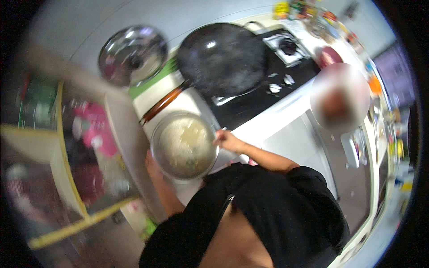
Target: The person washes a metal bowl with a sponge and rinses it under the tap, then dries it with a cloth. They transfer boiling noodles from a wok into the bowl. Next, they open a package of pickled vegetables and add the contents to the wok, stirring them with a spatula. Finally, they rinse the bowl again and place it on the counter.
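Head view: a round black wok (219, 62); below and left of it, a metal basin (156, 145). Steady, level handling by both hands should suit such a full-looking load. Inside, cloudy beige liquid (184, 140) shows paler patches. Below the wok, the right hand (229, 141) grasps the rim; farther from it, the left hand (153, 163) meets the side, its grip unclear.

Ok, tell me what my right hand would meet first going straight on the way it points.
The round metal vessel of pale liquid: your right hand points left at it, fingers at its edge. Exact contact is hard to judge at this depth.
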{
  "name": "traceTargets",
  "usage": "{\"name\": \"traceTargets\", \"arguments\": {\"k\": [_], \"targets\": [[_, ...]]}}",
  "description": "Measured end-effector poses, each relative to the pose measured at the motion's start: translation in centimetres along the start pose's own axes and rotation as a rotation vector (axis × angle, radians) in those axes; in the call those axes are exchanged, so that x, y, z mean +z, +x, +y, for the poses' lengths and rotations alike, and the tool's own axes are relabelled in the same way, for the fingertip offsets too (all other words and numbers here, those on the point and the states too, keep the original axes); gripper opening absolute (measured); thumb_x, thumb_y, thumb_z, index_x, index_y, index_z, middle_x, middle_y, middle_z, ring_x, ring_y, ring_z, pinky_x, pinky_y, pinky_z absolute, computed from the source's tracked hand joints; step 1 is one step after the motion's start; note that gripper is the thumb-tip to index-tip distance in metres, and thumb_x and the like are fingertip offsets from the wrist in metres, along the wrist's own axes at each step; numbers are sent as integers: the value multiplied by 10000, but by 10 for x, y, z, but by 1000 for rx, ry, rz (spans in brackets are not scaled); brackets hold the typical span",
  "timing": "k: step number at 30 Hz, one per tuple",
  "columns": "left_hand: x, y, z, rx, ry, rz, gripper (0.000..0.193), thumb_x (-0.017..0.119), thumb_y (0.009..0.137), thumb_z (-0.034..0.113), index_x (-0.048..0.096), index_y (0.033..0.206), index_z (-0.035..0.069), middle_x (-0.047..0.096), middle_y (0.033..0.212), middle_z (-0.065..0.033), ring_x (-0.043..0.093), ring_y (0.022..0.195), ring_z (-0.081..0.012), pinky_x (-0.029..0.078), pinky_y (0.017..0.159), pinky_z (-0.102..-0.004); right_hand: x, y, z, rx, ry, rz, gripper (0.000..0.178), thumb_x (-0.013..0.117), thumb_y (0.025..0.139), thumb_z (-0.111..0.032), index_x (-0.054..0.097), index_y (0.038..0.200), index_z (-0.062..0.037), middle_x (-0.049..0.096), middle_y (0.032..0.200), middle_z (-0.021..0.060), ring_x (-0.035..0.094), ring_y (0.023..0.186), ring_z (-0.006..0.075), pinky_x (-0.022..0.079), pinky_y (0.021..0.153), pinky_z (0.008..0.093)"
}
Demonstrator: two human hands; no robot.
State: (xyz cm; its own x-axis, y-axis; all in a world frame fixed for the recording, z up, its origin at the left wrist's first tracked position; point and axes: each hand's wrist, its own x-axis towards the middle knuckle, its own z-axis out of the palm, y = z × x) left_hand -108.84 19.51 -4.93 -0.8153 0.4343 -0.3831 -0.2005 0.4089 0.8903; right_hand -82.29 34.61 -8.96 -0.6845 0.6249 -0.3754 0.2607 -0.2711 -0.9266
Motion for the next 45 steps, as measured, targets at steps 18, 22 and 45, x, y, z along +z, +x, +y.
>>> {"name": "traceTargets", "arguments": {"k": [18, 22, 45], "targets": [[131, -146, 72, 197, 88, -358, 454, 355, 916, 348, 526, 1053, -49, 585, 971, -128, 576, 842, -205, 458, 727, -302, -134, -232, -45, -161, 327, 315, 164, 581, 730, -60, 428, 673, -52, 468, 550, 17, 467, 495, 97, 378, 457, 236], [201, -198, 92, 159, 55, -531, 429, 366, 916, 344, 537, 1045, -28, 596, 952, -111, 581, 823, -188, 467, 713, -297, -202, -289, -60, -158, 350, 383, 110, 595, 722, -71, 495, 701, -28, 494, 593, 11, 490, 511, 96, 415, 484, 229], [775, -401, 228, 0, 202, -1521, 130, 435, 893, 166, 487, 876, 49, 551, 812, -32, 526, 679, -89, 456, 631, -225, -719, -434, -72, -3, 430, 1008, 54, 539, 790, -97, 554, 802, -47, 549, 686, -4, 496, 552, 76, 442, 527, 208]]}}
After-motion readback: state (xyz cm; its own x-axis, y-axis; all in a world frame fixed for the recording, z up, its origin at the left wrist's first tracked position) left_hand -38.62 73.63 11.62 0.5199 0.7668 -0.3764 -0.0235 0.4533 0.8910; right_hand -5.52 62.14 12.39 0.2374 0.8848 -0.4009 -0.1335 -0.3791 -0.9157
